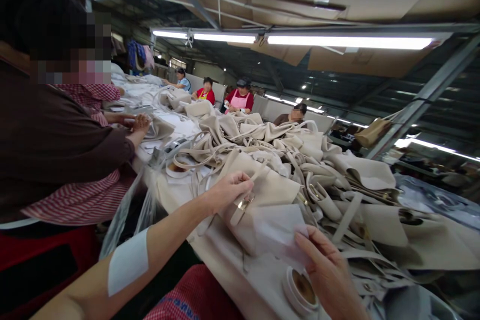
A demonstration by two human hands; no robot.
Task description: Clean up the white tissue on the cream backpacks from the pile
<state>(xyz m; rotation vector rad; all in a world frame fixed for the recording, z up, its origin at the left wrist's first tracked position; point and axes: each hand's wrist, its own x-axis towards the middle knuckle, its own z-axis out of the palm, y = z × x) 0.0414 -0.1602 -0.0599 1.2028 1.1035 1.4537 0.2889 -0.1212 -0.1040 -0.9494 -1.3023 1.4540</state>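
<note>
My left hand (229,191) is closed, pinching a narrow beige strap (258,174) by the gold-coloured metal buckle (245,203). Beneath it lies a beige leather-like bag (270,186) on the table. Between the fingertips of my right hand (327,266) is a thin translucent white sheet (279,227), spread over the bag's lower part. A white rectangular sheet (128,262) rests on my left forearm. Just below the right hand's fingers, a roll of tape (300,289) with a brown core sits near the table's edge.
Beige bags and straps (240,127) are heaped across the long table (258,272). A co-worker in a dark top (63,145) works close on my left, beside hanging clear plastic (123,215). Several people sit along the far side. A slanted metal post (423,95) rises at right.
</note>
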